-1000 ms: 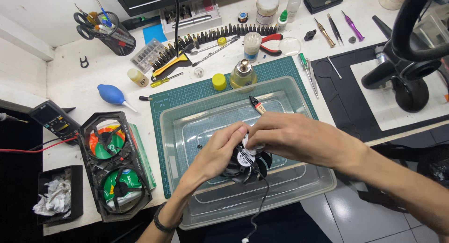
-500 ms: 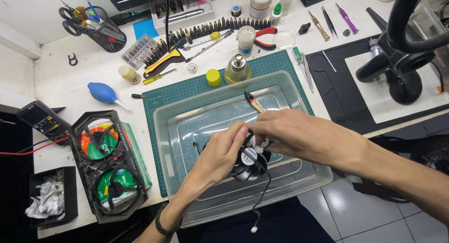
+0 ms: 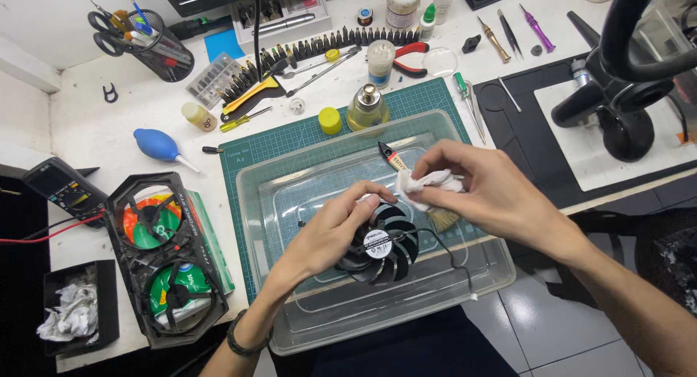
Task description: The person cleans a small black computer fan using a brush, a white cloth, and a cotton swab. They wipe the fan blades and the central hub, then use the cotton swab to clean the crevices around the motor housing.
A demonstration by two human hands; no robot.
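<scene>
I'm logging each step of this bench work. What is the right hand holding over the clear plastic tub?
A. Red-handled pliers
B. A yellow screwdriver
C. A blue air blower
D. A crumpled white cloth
D: the right hand pinches a crumpled white cloth just above the black fan, which the left hand holds over the clear tub.

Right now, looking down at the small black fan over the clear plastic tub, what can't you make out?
Head view only:
- Small black fan: left edge hidden by left hand.
- White crumpled wipe: mostly covered by right hand fingers.
- Brush: middle hidden behind wipe.
- Fan hub sticker: too small to read.
</scene>
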